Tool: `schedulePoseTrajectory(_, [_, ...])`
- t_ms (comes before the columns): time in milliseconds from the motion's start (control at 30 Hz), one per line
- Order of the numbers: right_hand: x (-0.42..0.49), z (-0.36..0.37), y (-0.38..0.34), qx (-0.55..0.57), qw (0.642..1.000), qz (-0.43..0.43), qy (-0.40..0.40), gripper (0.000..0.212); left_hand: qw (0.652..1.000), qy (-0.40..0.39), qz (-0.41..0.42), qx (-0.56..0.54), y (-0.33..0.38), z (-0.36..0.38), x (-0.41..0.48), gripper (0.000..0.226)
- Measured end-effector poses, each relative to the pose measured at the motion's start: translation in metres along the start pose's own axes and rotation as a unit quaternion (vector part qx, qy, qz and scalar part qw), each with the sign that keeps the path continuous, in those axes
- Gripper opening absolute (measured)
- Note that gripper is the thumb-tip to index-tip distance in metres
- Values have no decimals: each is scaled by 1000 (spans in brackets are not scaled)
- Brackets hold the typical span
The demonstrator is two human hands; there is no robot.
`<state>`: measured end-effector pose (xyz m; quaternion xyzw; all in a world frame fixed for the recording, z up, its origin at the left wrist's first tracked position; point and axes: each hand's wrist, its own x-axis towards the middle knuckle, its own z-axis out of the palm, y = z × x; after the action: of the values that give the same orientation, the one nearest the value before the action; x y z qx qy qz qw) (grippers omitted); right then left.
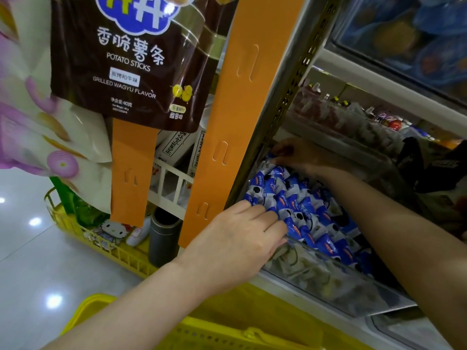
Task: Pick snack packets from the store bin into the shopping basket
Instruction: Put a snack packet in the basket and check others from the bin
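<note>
- Snack packets (298,205): small glossy pouches heaped in the clear bin (328,279); likely light, soft and slippery, so pinch an end seam.
- Left hand (237,238) lies flat on them at the bin's near edge, gripping nothing.
- Right hand (295,154) is at the bin's far end; its grip is unclear in shadow.
- Shopping basket (227,332) sits below the bin's front.

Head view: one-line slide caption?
Left hand and right hand in the clear bin of blue snack packets, yellow basket below.
</note>
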<state>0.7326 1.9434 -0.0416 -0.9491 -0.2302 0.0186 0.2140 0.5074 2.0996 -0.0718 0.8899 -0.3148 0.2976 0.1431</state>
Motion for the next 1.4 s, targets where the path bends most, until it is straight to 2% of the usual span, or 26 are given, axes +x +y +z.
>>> schedulePoseTrajectory(133, [6,6,-9,16,1000,14,16,30,1000,-4,1,-3,0,0,0,33])
schedulePoseTrajectory(233, [4,-1,-2,13,993,83,85,30,1000,-8,0,0,0,0,0,33])
schedulePoseTrajectory(267, [2,-3,2,-15,990,110,87,31,1000,-9,-1,-1,0,0,0,33])
schedulePoseTrajectory(367, [-1,-3,7,-51,985,165,26,33,1000,-9,-4,-6,1,2,0,32])
schedulePoseTrajectory(500, [1,0,1,-58,983,172,9,30,1000,-10,-11,2,2,2,-1,32])
schedulePoseTrajectory(667, [1,5,-7,-6,980,188,61,16,999,-31,-21,15,4,-3,1,33])
schedulePoseTrajectory(767, [-7,7,-12,32,976,196,90,19,998,-49,-26,23,6,-7,1,35])
schedulePoseTrajectory(900, [-35,-4,-20,70,959,154,228,18,994,-93,-32,36,10,-15,2,32])
schedulePoseTrajectory(1000, [-73,-23,-40,110,947,50,297,17,990,-123,-76,0,13,-20,3,31])
schedulePoseTrajectory(1033, [-86,-29,-49,139,940,23,312,16,987,-124,-99,-26,17,-23,4,32])
schedulePoseTrajectory(1100, [-110,-37,-67,161,931,19,326,17,979,-77,-160,-104,26,-28,4,33])
schedulePoseTrajectory(1167, [-135,-37,-81,201,924,33,322,16,947,6,-242,-211,38,-36,2,31])
schedulePoseTrajectory(1200, [-150,-34,-89,241,919,31,310,14,914,44,-293,-277,44,-39,1,31])
schedulePoseTrajectory(1267, [-189,-26,-105,286,918,-8,274,13,808,67,-397,-430,57,-49,-1,32])
schedulePoseTrajectory(1333, [-219,-13,-117,287,929,-56,225,23,694,53,-457,-554,60,-52,-5,33])
schedulePoseTrajectory(1367, [-231,-5,-121,293,932,-62,204,24,664,45,-464,-585,62,-53,-8,29])
schedulePoseTrajectory(1400, [-242,3,-124,310,931,-55,187,22,656,41,-462,-596,64,-55,-12,25])
